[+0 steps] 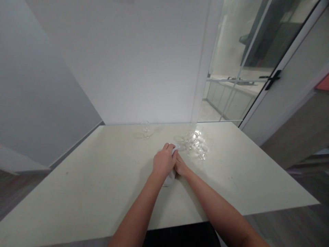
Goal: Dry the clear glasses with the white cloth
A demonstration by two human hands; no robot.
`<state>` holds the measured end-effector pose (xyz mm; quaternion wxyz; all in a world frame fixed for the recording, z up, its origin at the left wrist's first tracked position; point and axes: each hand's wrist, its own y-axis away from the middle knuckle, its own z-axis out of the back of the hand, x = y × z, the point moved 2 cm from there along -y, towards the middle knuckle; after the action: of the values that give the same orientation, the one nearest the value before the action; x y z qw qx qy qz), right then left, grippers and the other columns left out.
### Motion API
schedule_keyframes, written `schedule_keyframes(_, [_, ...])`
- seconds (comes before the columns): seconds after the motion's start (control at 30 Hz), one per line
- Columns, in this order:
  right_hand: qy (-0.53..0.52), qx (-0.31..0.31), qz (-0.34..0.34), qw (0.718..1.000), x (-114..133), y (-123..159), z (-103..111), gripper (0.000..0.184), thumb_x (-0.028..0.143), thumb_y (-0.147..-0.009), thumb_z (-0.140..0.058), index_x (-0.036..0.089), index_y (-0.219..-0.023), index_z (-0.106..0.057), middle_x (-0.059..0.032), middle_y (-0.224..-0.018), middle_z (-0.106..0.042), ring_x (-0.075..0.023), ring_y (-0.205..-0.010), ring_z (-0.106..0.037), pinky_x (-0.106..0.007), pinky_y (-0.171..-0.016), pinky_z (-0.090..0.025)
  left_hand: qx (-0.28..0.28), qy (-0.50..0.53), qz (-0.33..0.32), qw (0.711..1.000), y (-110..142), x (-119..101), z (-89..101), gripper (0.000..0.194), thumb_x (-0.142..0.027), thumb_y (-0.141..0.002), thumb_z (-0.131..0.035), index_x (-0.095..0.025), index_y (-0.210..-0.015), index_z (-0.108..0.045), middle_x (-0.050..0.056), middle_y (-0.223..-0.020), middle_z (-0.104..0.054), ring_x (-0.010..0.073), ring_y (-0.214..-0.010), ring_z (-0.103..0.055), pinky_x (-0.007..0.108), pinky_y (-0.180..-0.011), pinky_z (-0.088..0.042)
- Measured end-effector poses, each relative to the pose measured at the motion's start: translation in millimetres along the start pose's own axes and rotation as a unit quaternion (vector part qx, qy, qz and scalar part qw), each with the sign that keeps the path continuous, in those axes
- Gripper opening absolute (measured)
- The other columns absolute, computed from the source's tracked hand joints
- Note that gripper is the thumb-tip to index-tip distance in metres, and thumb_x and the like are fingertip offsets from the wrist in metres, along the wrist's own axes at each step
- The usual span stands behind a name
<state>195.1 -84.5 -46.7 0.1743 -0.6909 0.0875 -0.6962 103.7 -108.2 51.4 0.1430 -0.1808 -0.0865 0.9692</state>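
Observation:
My left hand point(163, 160) is closed over a white cloth point(169, 179) in front of me, above the middle of the table. Pressed close against it, my right hand point(181, 166) curls round the other side of the cloth. Part of the cloth shows above the fingers and more hangs below the palms. Whether something is wrapped inside is hidden by the hands. Beyond and to the right stands a cluster of several clear stemmed glasses point(197, 143). One similar clear glass point(145, 127) stands apart, further back and to the left.
The pale table point(102, 178) reaches to a white wall point(144, 68) at the back. Right of the wall is a glazed door with a black handle point(271, 79), and a kitchen counter shows through the glass. A grey wall point(46, 89) rises on the left.

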Motion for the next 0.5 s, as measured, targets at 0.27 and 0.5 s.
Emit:
schedule_keyframes(0.27, [0.122,-0.017,-0.058,0.991,-23.2,-3.4,4.5,0.016,0.007,-0.066,-0.056,0.023,-0.064,-0.060,-0.0046,-0.075,-0.064,-0.0217,-0.088,-0.060,-0.034,-0.091,-0.049,0.080,0.149,-0.123,0.978,12.2,-9.7,-3.6,0.040,-0.014,-0.087,-0.042,-0.027,-0.122,-0.056,0.005,-0.123,-0.059,0.0190,-0.113,-0.056,0.032,-0.101,-0.043])
schedule_keyframes(0.5, [0.093,-0.119,-0.061,0.987,-4.6,-17.9,5.7,0.027,0.024,-0.089,-0.046,0.020,-0.075,-0.069,-0.0040,-0.072,-0.060,-0.0172,-0.091,-0.063,-0.026,-0.078,-0.053,0.123,0.333,-0.198,0.914,12.0,-9.0,9.6,0.039,-0.033,-0.083,-0.062,-0.025,-0.120,-0.056,0.006,-0.121,-0.060,0.0192,-0.107,-0.058,0.031,-0.094,-0.047])
